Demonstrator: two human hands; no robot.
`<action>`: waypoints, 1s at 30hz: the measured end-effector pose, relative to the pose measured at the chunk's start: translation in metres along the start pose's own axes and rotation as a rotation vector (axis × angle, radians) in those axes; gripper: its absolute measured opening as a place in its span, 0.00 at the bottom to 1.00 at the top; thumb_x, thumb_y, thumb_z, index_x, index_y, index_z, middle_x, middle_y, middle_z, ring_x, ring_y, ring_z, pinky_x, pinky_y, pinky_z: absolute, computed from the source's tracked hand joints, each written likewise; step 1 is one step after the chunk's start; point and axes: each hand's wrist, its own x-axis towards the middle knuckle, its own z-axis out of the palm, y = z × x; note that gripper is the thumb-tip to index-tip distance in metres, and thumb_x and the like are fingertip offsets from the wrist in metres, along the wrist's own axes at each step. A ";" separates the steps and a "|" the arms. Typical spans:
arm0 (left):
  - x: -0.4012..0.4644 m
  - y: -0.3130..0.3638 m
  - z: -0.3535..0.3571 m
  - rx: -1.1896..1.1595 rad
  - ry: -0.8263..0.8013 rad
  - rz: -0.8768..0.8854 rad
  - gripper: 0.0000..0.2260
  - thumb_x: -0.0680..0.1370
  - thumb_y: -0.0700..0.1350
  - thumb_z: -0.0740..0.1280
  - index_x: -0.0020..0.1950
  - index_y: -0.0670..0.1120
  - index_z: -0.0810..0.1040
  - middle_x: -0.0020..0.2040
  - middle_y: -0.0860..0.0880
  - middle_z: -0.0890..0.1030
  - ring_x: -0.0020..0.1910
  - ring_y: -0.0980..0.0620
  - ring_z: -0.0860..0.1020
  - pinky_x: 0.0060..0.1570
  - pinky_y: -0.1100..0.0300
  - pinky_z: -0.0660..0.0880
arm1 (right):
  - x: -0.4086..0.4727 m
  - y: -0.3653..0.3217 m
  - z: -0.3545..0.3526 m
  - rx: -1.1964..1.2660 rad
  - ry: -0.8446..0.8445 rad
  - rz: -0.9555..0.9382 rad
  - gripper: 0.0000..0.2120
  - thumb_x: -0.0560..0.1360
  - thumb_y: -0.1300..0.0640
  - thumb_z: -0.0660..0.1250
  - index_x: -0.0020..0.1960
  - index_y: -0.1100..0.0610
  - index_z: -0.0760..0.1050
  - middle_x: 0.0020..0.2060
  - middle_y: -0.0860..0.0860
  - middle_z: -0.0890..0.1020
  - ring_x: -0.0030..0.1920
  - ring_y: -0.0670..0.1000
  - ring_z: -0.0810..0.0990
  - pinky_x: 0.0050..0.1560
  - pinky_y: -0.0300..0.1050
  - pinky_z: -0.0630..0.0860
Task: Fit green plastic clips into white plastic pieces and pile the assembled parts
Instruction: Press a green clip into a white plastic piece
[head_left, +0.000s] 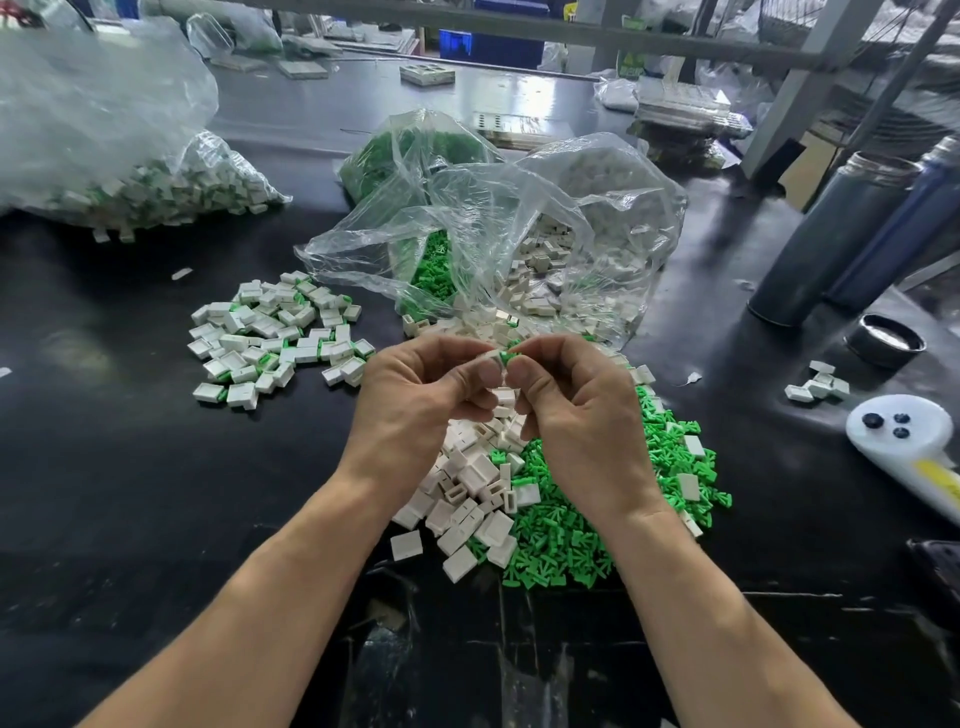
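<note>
From the head camera, the left hand (423, 387) pinches a white piece (491, 356) and the right hand (571, 395) pinches a green clip (508, 357) at its mouth, above the loose heap at 6 o'clock. Both look light, rigid, slick; grip by the flat sides. Finished pile (278, 338) lies at 9 o'clock.

The table (130, 467) is black and glossy, scuffed near the front. The white pieces (467, 499) and green clips (571, 545) look like smooth matt plastic. The bags (519, 218) are thin, clear, crinkled film. Two cylinders (841, 234) look like dull metal.
</note>
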 end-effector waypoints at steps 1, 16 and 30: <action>0.000 0.000 0.000 0.007 0.006 0.000 0.09 0.72 0.41 0.76 0.50 0.40 0.85 0.40 0.42 0.86 0.35 0.48 0.83 0.39 0.55 0.83 | 0.000 0.000 0.000 -0.042 0.008 -0.009 0.05 0.81 0.59 0.71 0.49 0.50 0.80 0.37 0.41 0.82 0.36 0.43 0.80 0.37 0.41 0.77; 0.001 0.001 -0.002 0.207 -0.001 0.088 0.07 0.75 0.30 0.74 0.46 0.41 0.86 0.37 0.45 0.86 0.33 0.49 0.82 0.37 0.59 0.82 | -0.004 -0.017 0.002 -0.420 0.060 -0.133 0.04 0.78 0.65 0.72 0.49 0.58 0.82 0.39 0.47 0.82 0.39 0.41 0.78 0.40 0.29 0.71; 0.003 0.001 0.001 0.146 -0.039 0.076 0.03 0.76 0.34 0.74 0.48 0.40 0.84 0.39 0.44 0.86 0.35 0.49 0.81 0.39 0.58 0.82 | -0.001 -0.009 -0.003 0.130 0.054 0.098 0.07 0.81 0.64 0.69 0.47 0.57 0.85 0.34 0.53 0.84 0.31 0.48 0.78 0.31 0.44 0.79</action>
